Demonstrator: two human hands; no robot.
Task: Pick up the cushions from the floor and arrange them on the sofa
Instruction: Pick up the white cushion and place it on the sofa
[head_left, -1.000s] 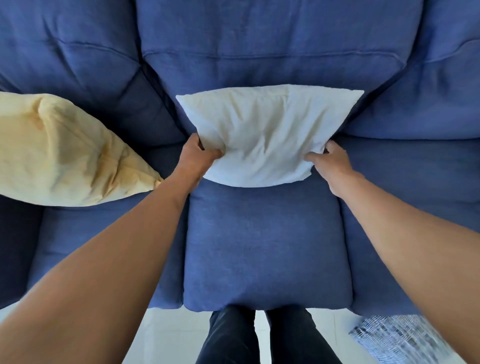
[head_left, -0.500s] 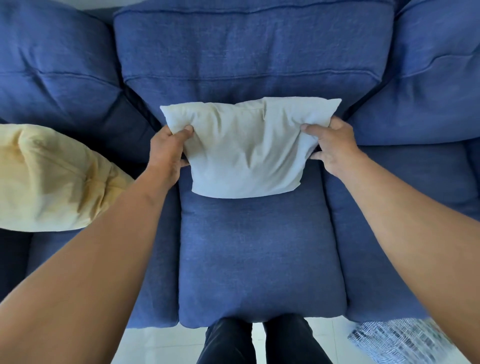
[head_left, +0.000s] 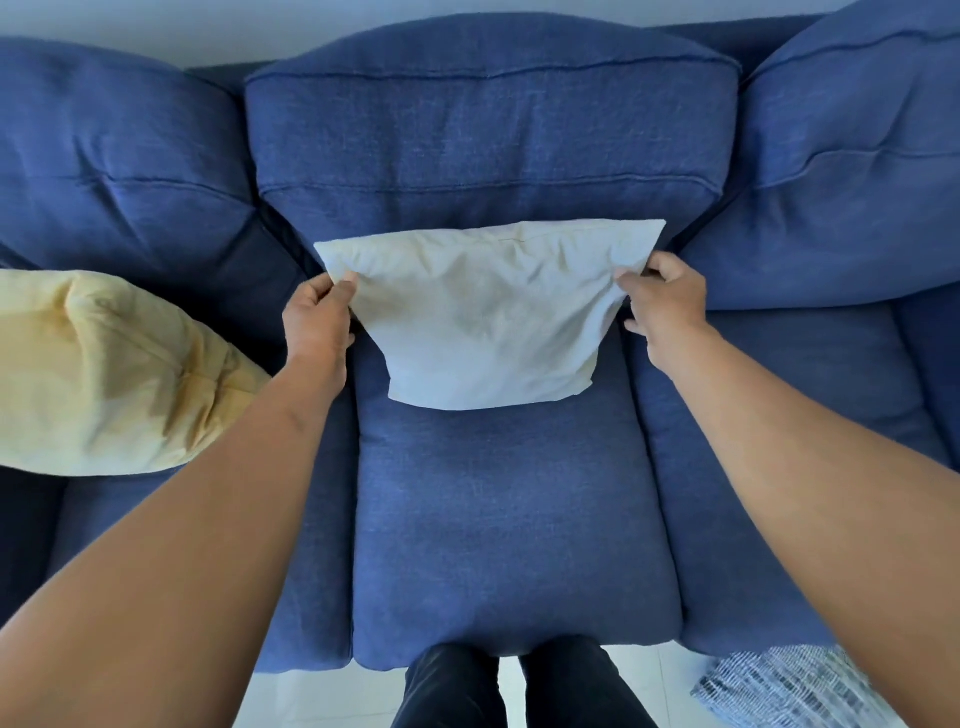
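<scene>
While both hands pinched its upper corners, the white cushion (head_left: 488, 322) leaned against the middle backrest of the blue sofa (head_left: 514, 519), its lower edge resting on the middle seat pad. The left hand (head_left: 318, 317) was closed on the upper left corner, thumb over the front face and fingers behind; the right hand (head_left: 667, 301) gripped the upper right corner the same way.

The likeliest slip, as I judged it, was a slump: the cushion looked thinly filled and limp, so once released it could fold forward at the waist and flop face down onto the seat, or slide down the backrest. An uneven release might also leave it crooked, with one corner higher than the other.

Its cover was a pale, smooth, creased fabric, faintly discoloured toward the centre, with a seam along the top edge; held this way its outline narrowed toward the bottom. The sofa wore a coarse, woven blue cloth over plump, rounded pads with piped seams. A yellow cushion (head_left: 104, 374), fuller and crumpled, with darker stains, lay on the left seat, well apart from the white one. At the lower right a patterned blue-and-white textile (head_left: 789, 686) showed on the pale floor (head_left: 311, 696); what it was could not be told.
</scene>
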